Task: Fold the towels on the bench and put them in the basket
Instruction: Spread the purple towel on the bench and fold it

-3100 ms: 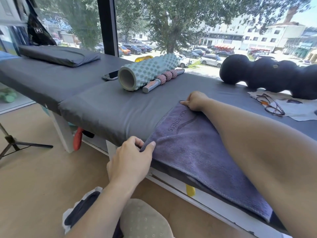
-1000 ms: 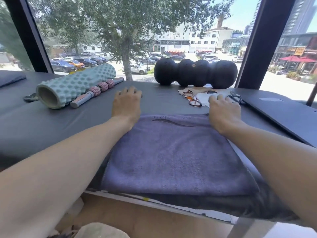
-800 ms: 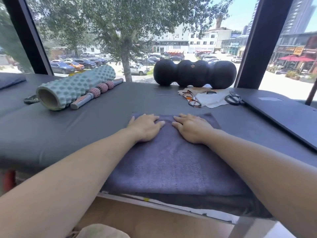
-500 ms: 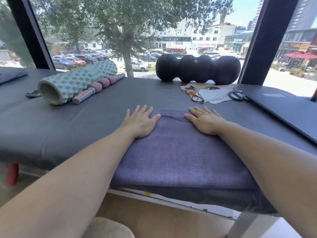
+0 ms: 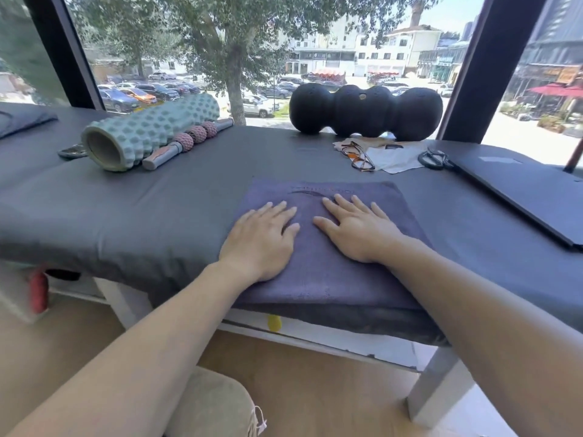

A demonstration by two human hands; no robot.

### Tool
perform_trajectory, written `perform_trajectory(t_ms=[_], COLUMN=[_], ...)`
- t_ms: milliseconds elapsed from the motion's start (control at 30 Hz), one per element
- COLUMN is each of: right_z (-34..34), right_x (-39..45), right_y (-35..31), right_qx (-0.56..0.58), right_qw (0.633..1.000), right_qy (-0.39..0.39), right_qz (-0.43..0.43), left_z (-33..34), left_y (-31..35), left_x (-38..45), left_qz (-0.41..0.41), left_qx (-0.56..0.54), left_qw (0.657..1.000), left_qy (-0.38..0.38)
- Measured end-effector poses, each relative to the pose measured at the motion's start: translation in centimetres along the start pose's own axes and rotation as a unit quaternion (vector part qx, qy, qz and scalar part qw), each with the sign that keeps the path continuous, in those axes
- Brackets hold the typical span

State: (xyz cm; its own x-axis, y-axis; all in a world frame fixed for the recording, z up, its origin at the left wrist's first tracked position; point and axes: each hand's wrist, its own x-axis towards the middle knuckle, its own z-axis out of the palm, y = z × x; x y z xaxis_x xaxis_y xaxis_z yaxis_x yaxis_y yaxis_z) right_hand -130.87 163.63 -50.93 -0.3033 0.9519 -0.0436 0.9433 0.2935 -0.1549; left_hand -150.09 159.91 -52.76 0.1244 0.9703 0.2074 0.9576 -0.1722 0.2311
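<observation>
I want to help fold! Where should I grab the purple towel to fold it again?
Probably pinch the purple towel at its two left corners, coming from the left, and carry them across to the right side. It lies flat and squarish, and both flat hands, left hand and right hand, cover its middle, so only the edges are free.

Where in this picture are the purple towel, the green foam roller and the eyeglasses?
purple towel (image 5: pixel 331 279): head view, bare near part.
green foam roller (image 5: pixel 151 129): head view, bumpy side.
eyeglasses (image 5: pixel 359 156): head view, frame.
</observation>
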Motion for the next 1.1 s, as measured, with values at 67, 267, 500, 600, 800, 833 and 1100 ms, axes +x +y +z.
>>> perform_trajectory(t_ms=[67, 267, 500, 600, 800, 833, 1100], right_z=[-0.6, -1.7, -2.7, -0.7, 0.1, 0.1, 0.9], right_x=[-0.3, -3.3, -5.8, -8.3, -9.5, -9.8, -12.0], right_y=[1.9, 8.3, 5.2, 1.8, 3.2, 3.5, 5.0], right_qx=[0.002, 0.005, 0.011, -0.01, -0.061, -0.066, -0.094], right_qw=[1.0, 0.995, 0.994, 0.993, 0.991, 0.99, 0.97], right_qy=[-0.001, 0.003, 0.106, 0.046, 0.044, 0.043, 0.136], right_qz=[0.027, 0.104, 0.024, -0.108, -0.108, -0.118, -0.179], left_z=[0.0, -0.3, -1.2, 0.1, 1.1, 1.1, 0.8], left_y=[-0.8, -0.9, 1.0, 2.2, 1.1, 0.8, -2.3], left_x=[0.0, -0.9, -3.3, -5.0, -5.9, -6.1, -7.8], left_qz=[-0.007, 0.003, 0.145, 0.204, 0.212, 0.217, 0.263], left_qx=[0.002, 0.034, -0.023, 0.028, 0.101, 0.112, 0.065], left_qw=[1.0, 0.999, 0.982, 0.978, 0.971, 0.969, 0.958], left_qy=[-0.009, -0.03, 0.123, 0.034, 0.038, 0.041, 0.089])
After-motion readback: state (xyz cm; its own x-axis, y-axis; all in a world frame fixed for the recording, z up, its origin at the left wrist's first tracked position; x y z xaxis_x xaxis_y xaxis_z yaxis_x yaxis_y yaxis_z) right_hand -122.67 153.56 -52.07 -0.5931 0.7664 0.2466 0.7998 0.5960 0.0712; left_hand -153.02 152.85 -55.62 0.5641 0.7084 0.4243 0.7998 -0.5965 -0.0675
